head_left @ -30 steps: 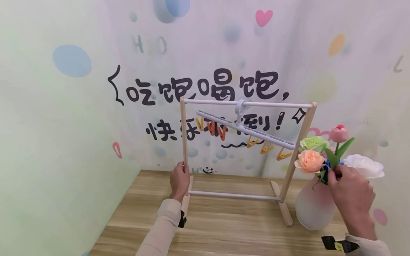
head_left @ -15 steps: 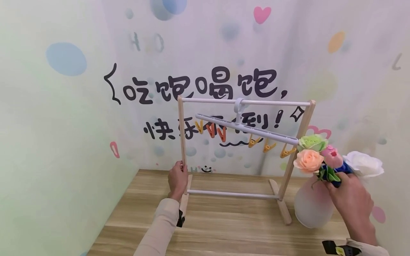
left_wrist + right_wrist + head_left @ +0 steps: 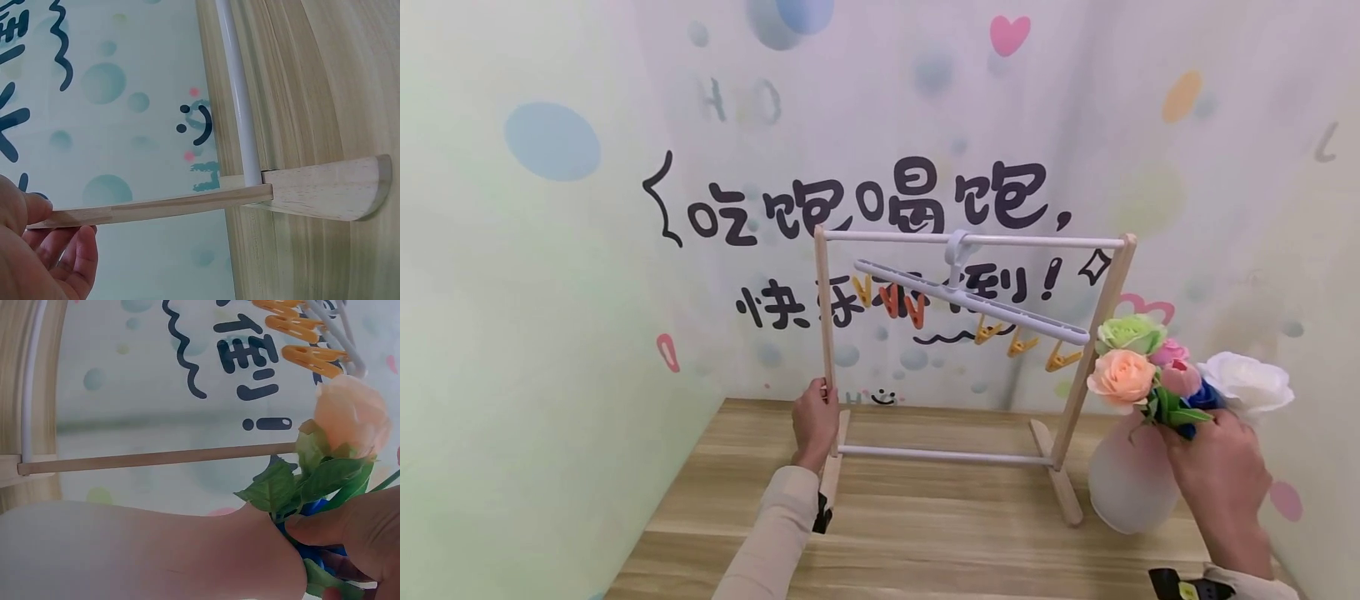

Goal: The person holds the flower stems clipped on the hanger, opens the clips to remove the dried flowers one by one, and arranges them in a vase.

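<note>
In the head view my left hand (image 3: 816,421) grips the left wooden post of a small drying rack (image 3: 826,325); the left wrist view has thumb and fingers on either side of the post (image 3: 156,209). My right hand (image 3: 1221,458) pinches the stem of a pink tulip (image 3: 1182,377) at the mouth of a white vase (image 3: 1131,483). Around the tulip stand a peach rose (image 3: 1122,377), a green flower (image 3: 1131,333) and a white flower (image 3: 1247,382). In the right wrist view the thumb (image 3: 325,525) presses by green leaves (image 3: 275,484); the stem is hidden.
A grey hanger (image 3: 970,304) hangs tilted from the rack's top bar, its lower end near the flowers. Yellow clips (image 3: 1021,343) and orange clips (image 3: 913,311) hang from it. The rack stands on a wood-grain table (image 3: 925,525) before a printed wall.
My right hand has lowered the pink tulip among the other flowers at the vase's mouth. The hanger has swung slightly back and forth. My left hand keeps its grip on the post.
</note>
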{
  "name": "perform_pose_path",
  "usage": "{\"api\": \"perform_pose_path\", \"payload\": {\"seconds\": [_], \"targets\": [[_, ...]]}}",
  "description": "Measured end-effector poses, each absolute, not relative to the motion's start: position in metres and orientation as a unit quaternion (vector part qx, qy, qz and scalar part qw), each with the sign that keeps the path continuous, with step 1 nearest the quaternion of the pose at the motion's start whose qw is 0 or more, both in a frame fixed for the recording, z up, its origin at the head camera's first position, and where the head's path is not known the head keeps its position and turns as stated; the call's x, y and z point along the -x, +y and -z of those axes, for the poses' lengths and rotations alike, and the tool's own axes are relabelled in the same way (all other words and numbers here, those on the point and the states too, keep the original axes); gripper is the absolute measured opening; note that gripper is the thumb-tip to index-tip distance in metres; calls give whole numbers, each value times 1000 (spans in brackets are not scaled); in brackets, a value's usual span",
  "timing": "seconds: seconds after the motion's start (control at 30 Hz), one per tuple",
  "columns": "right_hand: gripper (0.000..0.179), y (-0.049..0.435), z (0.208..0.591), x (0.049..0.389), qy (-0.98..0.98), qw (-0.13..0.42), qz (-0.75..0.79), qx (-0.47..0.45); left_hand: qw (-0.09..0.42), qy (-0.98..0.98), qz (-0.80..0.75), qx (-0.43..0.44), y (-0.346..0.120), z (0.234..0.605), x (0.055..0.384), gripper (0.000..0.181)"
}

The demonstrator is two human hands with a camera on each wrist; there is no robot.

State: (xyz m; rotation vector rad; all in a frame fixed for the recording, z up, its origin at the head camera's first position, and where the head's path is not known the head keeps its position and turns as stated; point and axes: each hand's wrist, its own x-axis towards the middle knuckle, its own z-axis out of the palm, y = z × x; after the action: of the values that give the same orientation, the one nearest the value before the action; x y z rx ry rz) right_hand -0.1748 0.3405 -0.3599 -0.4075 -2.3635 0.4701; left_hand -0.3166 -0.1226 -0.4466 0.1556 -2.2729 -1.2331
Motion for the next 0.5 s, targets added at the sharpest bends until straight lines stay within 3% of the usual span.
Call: {"api": "perform_pose_path", "payload": {"seconds": [0.3,0.5], "targets": [[43,338,363,174,-911,352,-166,138,280,-841,461,-51,-124,447,318,19],[54,327,356,164,-888,417,-168,101,258,-843,471,-38,-129,450,316,26]]}}
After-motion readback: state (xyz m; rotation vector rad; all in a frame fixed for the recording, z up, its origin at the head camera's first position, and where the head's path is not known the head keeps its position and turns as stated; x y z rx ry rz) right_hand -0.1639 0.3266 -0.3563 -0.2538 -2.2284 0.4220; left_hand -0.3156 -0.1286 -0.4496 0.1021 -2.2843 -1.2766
